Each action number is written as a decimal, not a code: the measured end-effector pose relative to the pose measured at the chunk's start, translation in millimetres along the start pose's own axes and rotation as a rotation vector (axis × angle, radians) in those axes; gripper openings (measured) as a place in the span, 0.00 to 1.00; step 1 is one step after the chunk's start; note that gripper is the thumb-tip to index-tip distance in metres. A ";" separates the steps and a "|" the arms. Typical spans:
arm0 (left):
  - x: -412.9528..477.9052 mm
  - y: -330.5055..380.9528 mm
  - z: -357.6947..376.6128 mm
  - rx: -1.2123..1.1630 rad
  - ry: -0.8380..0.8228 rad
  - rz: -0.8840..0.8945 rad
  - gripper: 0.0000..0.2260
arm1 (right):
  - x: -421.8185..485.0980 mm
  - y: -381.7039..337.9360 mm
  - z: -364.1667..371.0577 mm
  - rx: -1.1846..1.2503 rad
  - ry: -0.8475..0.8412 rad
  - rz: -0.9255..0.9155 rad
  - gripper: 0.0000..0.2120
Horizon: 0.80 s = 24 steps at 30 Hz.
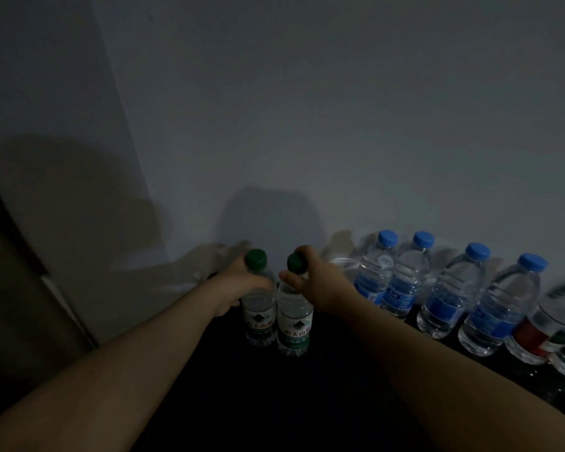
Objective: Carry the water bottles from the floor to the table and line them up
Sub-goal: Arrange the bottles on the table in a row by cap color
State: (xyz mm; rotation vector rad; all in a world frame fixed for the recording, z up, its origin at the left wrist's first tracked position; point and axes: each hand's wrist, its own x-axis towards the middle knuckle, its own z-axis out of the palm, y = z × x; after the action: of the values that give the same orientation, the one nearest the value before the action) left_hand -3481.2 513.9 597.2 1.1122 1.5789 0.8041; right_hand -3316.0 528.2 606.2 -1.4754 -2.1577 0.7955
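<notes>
The left hand (242,285) is curled round the shoulder of the left green-capped bottle (260,309), and the right hand (318,283) grips the neck of the right green-capped bottle (294,324) just under its cap, thumb stretched toward the other hand. Both bottles are upright and side by side, touching or nearly so, with their bases at the dark table (307,402) near the wall (340,125); in this gloom I cannot tell whether they have landed. To the right, across a gap, stand four blue-capped bottles (450,295) in a row, then a red-labelled bottle (535,337) at the edge. The risk, as I judge it, is a high grip on tall bottles: letting go before a base sits flat could tip one into its neighbour, and sliding the pair right to close the gap could bump the blue row. The green-and-white labels carry a mountain emblem and Chinese characters, perhaps 天山; the blue labels show nothing legible.
</notes>
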 end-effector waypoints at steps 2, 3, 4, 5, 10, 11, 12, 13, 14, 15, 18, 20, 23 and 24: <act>-0.7 5.5 0.6 -0.015 0.031 0.110 0.26 | -1.5 1.2 -1.8 0.040 0.001 0.005 0.27; -0.8 8.5 1.0 -0.010 0.058 0.161 0.29 | -2.9 1.8 -3.6 0.050 0.014 0.011 0.27; -1.2 12.3 1.5 0.023 0.091 0.208 0.32 | -4.3 2.7 -6.0 0.051 0.033 0.018 0.27; -2.3 16.7 2.3 0.089 0.130 0.259 0.34 | -6.1 3.5 -9.0 0.046 0.053 0.024 0.27; -12.1 37.6 12.0 0.654 0.264 0.596 0.24 | -15.5 11.7 -29.2 0.018 0.127 0.028 0.22; -13.0 39.8 15.8 0.761 0.245 0.635 0.22 | -17.2 14.2 -33.2 0.013 0.138 0.035 0.21; -13.5 40.9 20.1 0.855 0.211 0.641 0.21 | -18.9 17.0 -36.6 0.003 0.145 0.043 0.19; -13.6 41.2 24.3 0.933 0.172 0.616 0.20 | -20.5 19.7 -39.0 -0.012 0.147 0.051 0.18; -13.1 40.8 27.6 0.992 0.147 0.581 0.20 | -21.9 22.0 -40.2 -0.025 0.143 0.055 0.18; -12.0 39.0 28.9 1.029 0.155 0.561 0.20 | -23.2 23.4 -40.1 -0.030 0.135 0.055 0.17; -11.1 33.1 22.6 0.979 0.257 0.552 0.22 | -23.0 20.8 -33.5 0.004 0.090 0.032 0.21; -9.1 28.7 12.2 0.814 0.174 0.519 0.26 | -18.0 15.9 -25.3 0.035 0.029 0.019 0.28; -7.0 20.2 -5.0 0.679 0.028 0.399 0.33 | -9.9 10.7 -11.2 0.114 -0.099 0.062 0.41; -5.8 16.1 -9.6 0.683 0.016 0.365 0.34 | -8.0 10.8 -6.4 0.130 -0.126 0.080 0.42</act>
State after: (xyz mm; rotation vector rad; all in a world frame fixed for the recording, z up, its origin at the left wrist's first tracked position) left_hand -3485.6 514.4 616.3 1.9269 1.7394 0.4998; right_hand -3301.6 525.2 603.8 -1.4890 -2.1021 1.0632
